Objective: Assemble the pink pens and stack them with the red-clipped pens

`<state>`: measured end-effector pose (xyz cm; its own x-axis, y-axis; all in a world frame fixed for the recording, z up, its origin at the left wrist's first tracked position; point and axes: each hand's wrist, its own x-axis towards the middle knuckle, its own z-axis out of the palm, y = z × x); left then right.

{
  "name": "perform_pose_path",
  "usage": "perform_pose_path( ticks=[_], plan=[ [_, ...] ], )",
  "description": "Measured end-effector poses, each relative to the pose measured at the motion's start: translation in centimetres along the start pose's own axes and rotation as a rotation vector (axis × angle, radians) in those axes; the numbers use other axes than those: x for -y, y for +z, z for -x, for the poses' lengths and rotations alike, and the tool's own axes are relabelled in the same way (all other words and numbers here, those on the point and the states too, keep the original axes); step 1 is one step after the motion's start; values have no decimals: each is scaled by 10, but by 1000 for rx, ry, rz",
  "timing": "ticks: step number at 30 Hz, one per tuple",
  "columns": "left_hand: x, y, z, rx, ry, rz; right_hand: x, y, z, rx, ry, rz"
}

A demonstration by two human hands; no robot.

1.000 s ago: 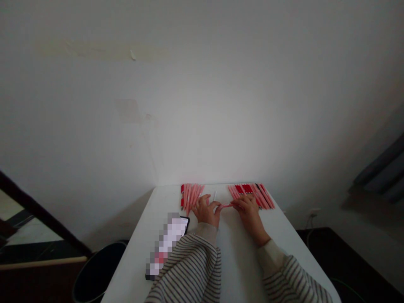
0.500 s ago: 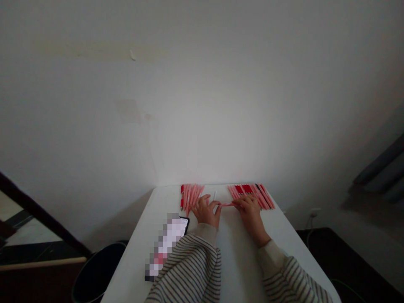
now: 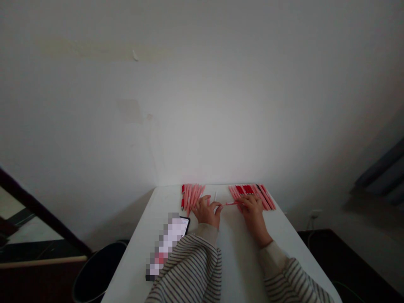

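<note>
Between my two hands a thin pink pen (image 3: 231, 203) lies level above the white table (image 3: 235, 235). My left hand (image 3: 207, 212) pinches its left end between thumb and forefinger. The right end is in the fingers of my right hand (image 3: 252, 210). Several pink pens (image 3: 192, 194) and a red one (image 3: 182, 198) lie beyond my left hand. Another row of pink pens (image 3: 265, 197), with red ones (image 3: 244, 189) and a dark one among them, lies beyond my right hand. A slim white stick (image 3: 216, 196) rests between the two groups.
A phone (image 3: 170, 242), its screen blurred out, lies on the table left of my left sleeve. The wall (image 3: 202, 105) rises at the table's far edge. A dark bin (image 3: 97, 273) stands on the floor at the left.
My right hand has shifted slightly to the right, and more of the pink pen, with a pale thin part at its left, shows between my hands. The left hand is nearly still.
</note>
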<state>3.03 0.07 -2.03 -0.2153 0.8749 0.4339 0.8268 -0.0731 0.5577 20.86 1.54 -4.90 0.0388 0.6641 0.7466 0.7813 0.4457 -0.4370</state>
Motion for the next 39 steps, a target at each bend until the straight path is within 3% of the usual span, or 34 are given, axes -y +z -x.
perform_pose_path(
  ticks=[21,30,39],
  plan=[
    [2,2,0,-19,19,-8,7,2,-1,164,-45,-83],
    [5,3,-1,-30,4,-14,7,3,-1,107,-10,-23],
    [0,-9,-1,39,-38,-177,4,1,-2,5,133,-185]
  ],
)
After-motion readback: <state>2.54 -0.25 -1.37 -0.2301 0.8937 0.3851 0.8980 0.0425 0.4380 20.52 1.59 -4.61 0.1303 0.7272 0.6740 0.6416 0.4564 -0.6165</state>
